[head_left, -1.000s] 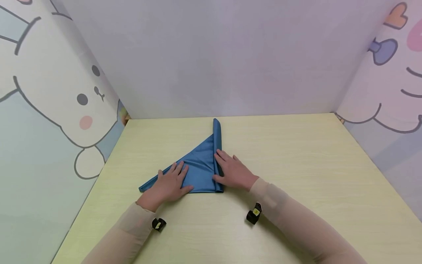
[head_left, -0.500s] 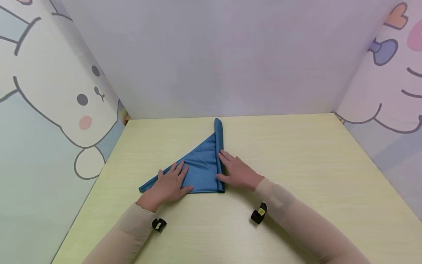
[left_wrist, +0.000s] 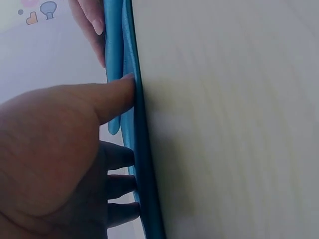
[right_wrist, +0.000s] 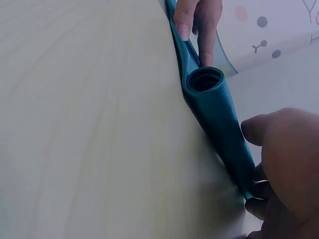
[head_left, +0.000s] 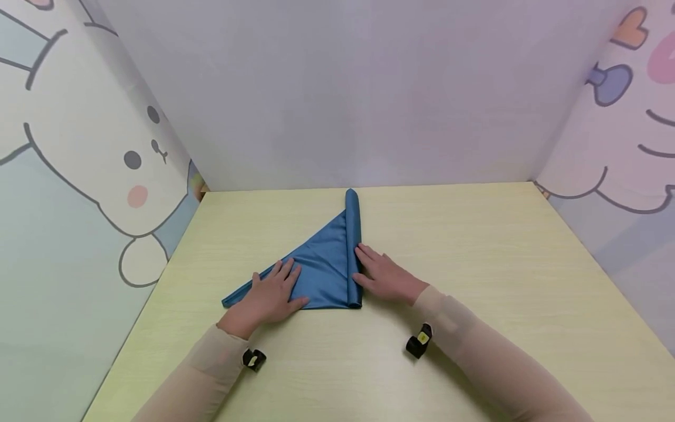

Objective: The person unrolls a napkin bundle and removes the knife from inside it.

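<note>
A shiny blue cloth [head_left: 323, 252] lies on the table as a folded triangle. Its right side is wound into an upright-running roll [head_left: 354, 234], whose far end sticks out past the flat part. My left hand [head_left: 270, 296] rests with spread fingers on the cloth's left portion, pressing it down. Fingertips and thumb of my right hand [head_left: 389, 276] touch the right flank of the roll, fingers mostly straight. Seen from the right wrist, the near end of the roll [right_wrist: 219, 112] shows hollow, with several layers coiled inside.
The pale wood-grain table [head_left: 474, 252] extends around the cloth. A plain light wall [head_left: 369, 94] stands at its back edge, and cartoon-printed panels [head_left: 79, 176] flank both sides. A small black camera device [head_left: 419, 341] hangs by each wrist.
My right hand has moved slightly right, and the rolled edge has shifted right with it, showing more of its upper surface. My left hand has stayed in place.
</note>
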`<state>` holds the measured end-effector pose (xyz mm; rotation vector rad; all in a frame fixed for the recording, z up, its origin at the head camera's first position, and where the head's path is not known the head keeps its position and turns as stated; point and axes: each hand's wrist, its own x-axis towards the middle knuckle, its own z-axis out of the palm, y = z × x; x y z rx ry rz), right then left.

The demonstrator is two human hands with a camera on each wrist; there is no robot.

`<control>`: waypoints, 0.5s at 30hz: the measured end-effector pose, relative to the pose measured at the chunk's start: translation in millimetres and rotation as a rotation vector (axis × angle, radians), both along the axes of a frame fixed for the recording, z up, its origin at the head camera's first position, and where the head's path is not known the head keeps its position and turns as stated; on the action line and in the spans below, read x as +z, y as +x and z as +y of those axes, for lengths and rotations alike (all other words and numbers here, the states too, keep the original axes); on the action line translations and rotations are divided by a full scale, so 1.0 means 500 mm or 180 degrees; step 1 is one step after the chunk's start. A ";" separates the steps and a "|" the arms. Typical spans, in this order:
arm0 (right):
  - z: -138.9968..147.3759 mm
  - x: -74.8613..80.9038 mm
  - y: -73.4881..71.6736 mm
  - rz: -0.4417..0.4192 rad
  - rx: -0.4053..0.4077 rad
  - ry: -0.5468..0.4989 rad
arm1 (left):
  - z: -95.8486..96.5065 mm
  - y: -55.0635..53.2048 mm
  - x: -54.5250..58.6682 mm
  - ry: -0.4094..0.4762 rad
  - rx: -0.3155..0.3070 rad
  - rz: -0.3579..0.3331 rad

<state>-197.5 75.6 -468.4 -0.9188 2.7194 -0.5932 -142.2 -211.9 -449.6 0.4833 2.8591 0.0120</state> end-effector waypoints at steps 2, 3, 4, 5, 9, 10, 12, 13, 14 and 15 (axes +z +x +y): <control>-0.004 0.002 0.002 0.0050 -0.0018 -0.0024 | -0.002 0.001 0.002 -0.0008 0.0015 -0.0016; -0.007 0.004 0.003 0.0086 -0.0035 -0.0036 | -0.003 0.001 0.003 -0.0037 0.0019 -0.0024; -0.012 0.007 0.004 0.0134 -0.0047 -0.0046 | -0.004 0.000 0.005 -0.0062 0.0017 -0.0023; -0.018 0.010 0.005 0.0188 -0.0053 -0.0046 | -0.003 -0.001 0.006 -0.0096 0.0028 -0.0035; -0.051 0.020 0.008 0.0409 -0.0012 0.0114 | 0.019 -0.012 0.012 -0.0139 0.0052 -0.0007; -0.060 0.019 0.009 0.0464 0.0018 0.0190 | 0.030 -0.016 0.014 -0.0115 0.0050 0.0002; -0.076 0.016 0.009 0.0539 0.0068 0.0362 | 0.055 -0.026 0.016 -0.0062 0.0051 0.0009; -0.082 0.013 0.010 0.0560 0.0082 0.0444 | 0.068 -0.030 0.018 -0.0041 0.0069 -0.0018; -0.088 0.009 0.010 0.0574 0.0084 0.0532 | 0.081 -0.033 0.019 -0.0020 0.0097 -0.0058; -0.093 0.005 0.011 0.0587 0.0082 0.0589 | 0.092 -0.036 0.019 -0.0019 0.0141 -0.0110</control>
